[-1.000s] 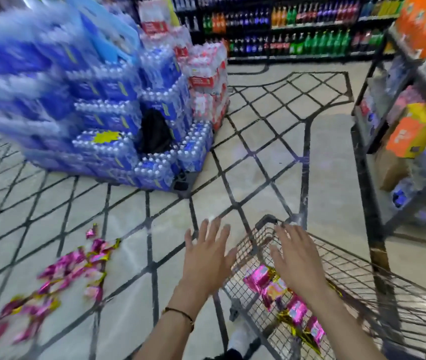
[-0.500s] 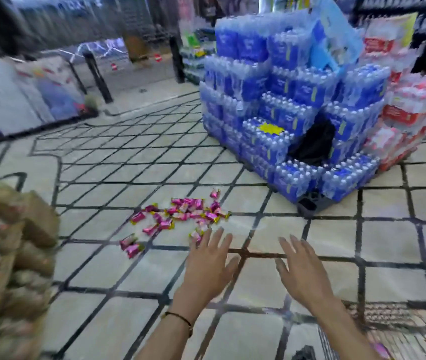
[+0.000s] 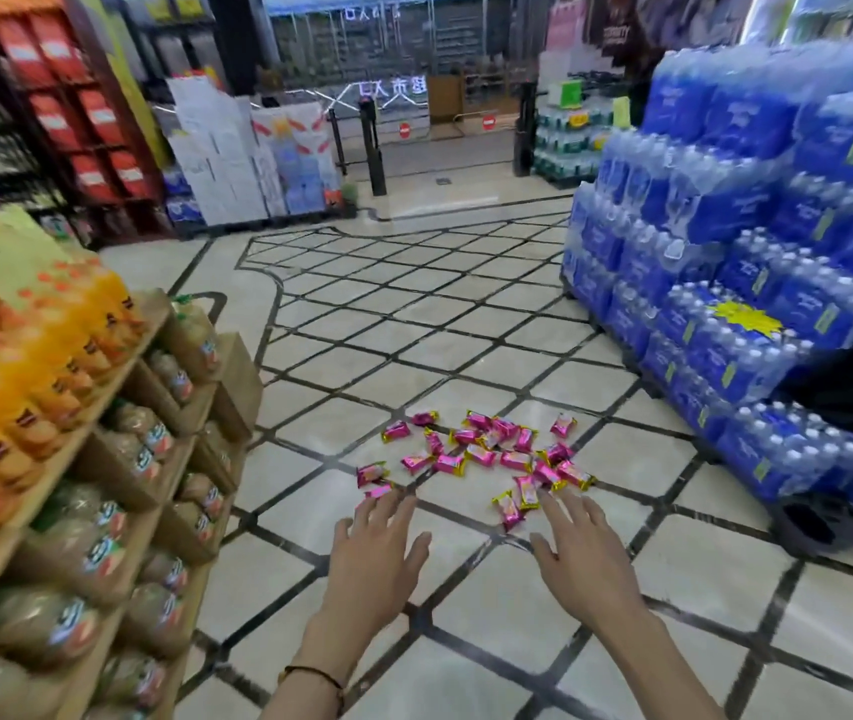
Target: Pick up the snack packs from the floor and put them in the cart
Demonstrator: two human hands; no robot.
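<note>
Reaching w/ both hands toward the snack packs (image 3: 481, 454), which lie scattered on the floor (image 3: 466, 350) in a loose pink cluster just ahead of the person. No pack is in hand at this moment.

Left hand (image 3: 372, 558) grip: fingers spread, palm down, empty. Its fingertips are right by the nearest pink pack (image 3: 378, 492). They may be touching it, but I can't tell from this angle.

Right hand (image 3: 582, 558) grip: also spread and empty, palm down, fingertips near two yellow-edged packs (image 3: 517, 501) at the front of the cluster.

Progress, judged from this view: the cluster is big, w/ lots of packs down and several overlapping, so most of the floor work is left. The cart is not in view, so there's no way to say how many packs are in it.

What's left: close a grip on some packs, lift them, carry them to the cart and drop them in, then repeat several times. A two-hand scoop would likely cut the no. of trips.

Surroundings: a drinks shelf (image 3: 102, 459) is close on the left and a water bottle stack (image 3: 725, 252) on the right, w/ the packs between them on open tile. A thin wrist band (image 3: 312, 675) is on the left arm.
</note>
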